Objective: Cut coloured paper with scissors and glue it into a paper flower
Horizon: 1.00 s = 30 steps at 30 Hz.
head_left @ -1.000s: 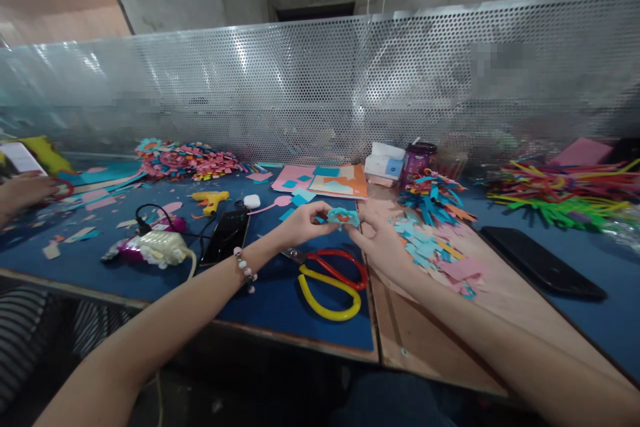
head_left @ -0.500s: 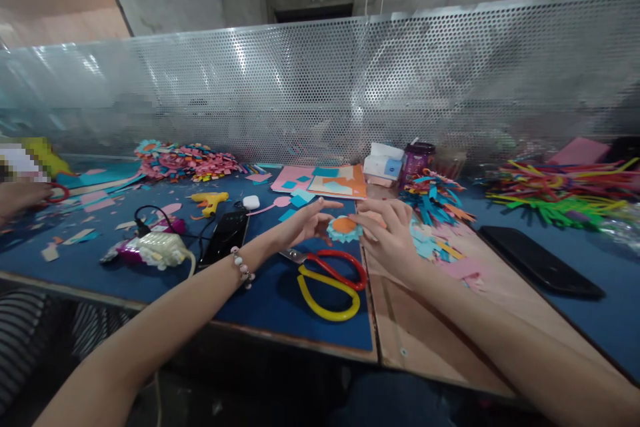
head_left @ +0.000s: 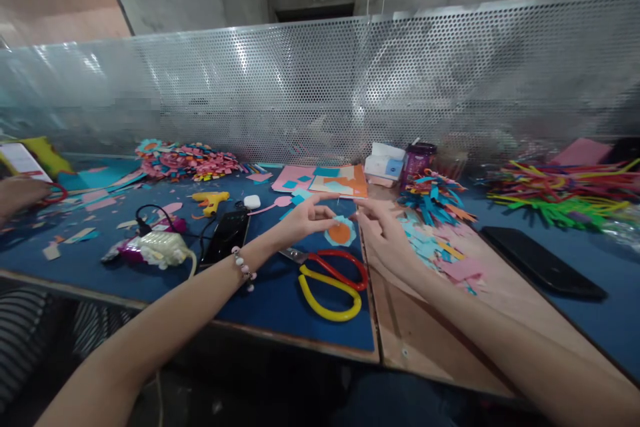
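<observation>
Scissors [head_left: 327,277] lie on the worktop [head_left: 280,303] just nearer than the left hand [head_left: 305,221], whose fingertips pinch a paper flower [head_left: 341,233]; the right hand [head_left: 385,237], half curled, meets the flower's right edge, grip unclear; beyond both hands, coloured sheets [head_left: 353,180].

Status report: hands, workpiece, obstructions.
Left hand holds blue-and-orange flower by its edge. Right hand close beside it, contact unclear. Scissors on table, just nearer the wearer.
</observation>
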Tool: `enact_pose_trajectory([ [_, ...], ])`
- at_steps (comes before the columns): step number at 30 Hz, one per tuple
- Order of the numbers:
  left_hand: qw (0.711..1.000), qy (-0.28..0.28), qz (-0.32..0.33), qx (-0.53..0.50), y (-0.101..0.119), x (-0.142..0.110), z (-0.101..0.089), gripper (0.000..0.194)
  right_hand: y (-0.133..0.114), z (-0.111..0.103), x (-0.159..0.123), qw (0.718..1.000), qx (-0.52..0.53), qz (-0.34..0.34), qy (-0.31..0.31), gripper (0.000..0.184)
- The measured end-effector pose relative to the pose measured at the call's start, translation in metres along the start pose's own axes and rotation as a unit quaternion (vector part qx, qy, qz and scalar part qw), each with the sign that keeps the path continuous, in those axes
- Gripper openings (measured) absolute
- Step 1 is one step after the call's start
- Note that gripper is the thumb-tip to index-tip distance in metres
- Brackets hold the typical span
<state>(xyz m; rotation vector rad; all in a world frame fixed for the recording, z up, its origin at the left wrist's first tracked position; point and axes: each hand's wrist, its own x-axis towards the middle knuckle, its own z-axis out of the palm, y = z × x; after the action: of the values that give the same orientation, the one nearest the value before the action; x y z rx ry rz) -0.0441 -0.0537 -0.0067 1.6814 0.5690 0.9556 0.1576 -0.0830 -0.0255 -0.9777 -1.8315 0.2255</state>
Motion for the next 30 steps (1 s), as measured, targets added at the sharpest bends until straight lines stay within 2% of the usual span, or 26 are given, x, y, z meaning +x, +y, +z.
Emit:
enact_pose_trajectory([
  [2,1.0,0.0,0.009,0.011,-0.001,0.001,0.0,0.064,-0.005,0.001,-0.001,0.994,0.08,0.067,-0.042,0.037],
  [4,1.0,-0.003,0.017,0.016,-0.001,0.001,-0.001,0.066,-0.008,0.003,-0.002,0.989,0.099,0.085,-0.069,0.042],
  [8,0.998,-0.001,0.049,0.032,-0.003,0.003,-0.003,0.063,-0.006,0.006,-0.002,0.996,0.043,0.07,-0.031,0.038],
  [12,0.994,0.046,0.085,0.058,-0.005,0.005,-0.006,0.04,-0.001,0.006,-0.001,0.999,-0.004,0.051,-0.008,0.036],
  [16,0.991,0.078,0.081,0.069,-0.006,0.007,-0.008,0.026,0.0,0.005,-0.001,0.999,-0.028,0.032,-0.005,0.036],
  [22,0.993,0.077,0.051,0.075,-0.003,0.006,-0.007,0.025,0.001,0.004,-0.003,0.998,-0.051,0.024,-0.007,0.035],
  [30,0.995,0.076,0.044,0.056,-0.003,0.005,-0.007,0.024,0.008,0.006,-0.003,0.998,-0.066,0.002,0.003,0.033],
])
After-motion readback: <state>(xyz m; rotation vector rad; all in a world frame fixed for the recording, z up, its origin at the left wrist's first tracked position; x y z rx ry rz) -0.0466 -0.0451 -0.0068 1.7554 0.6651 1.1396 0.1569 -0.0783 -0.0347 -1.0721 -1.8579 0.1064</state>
